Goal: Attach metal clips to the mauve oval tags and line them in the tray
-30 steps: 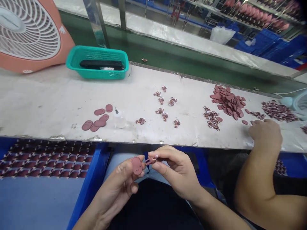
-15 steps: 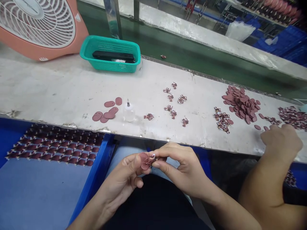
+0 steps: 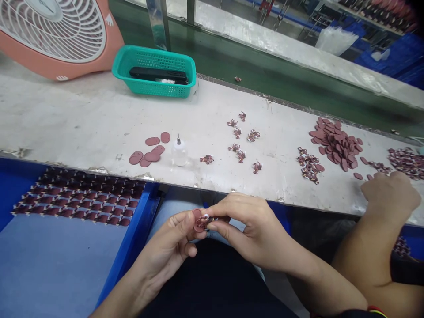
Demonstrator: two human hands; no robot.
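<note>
Over my lap, my left hand [image 3: 177,236] pinches a flat reddish-brown oval disc [image 3: 198,216] between thumb and fingers. My right hand [image 3: 250,229] grips a small dark-brown figure-like piece with a white spot [image 3: 205,219], pressed against the disc. The fingers partly hide both pieces, so I cannot tell how they join. On the table in front lie several loose oval discs [image 3: 153,157] beside a small clear bottle with a thin needle tip [image 3: 179,152]. Several small brown pieces [image 3: 236,148] are scattered to the right of the bottle.
A co-worker's hand [image 3: 389,192] rests by the table edge at right, near a heap of discs [image 3: 338,145] and piles of small pieces [image 3: 406,163]. A green basket [image 3: 154,90] and a pink fan [image 3: 82,68] stand behind. A blue tray [image 3: 56,260] holds rows of pieces at left.
The small piece and disc have turned slightly between my fingers and moved a little to the left. The view has shifted slightly; the things on the table stay put.
</note>
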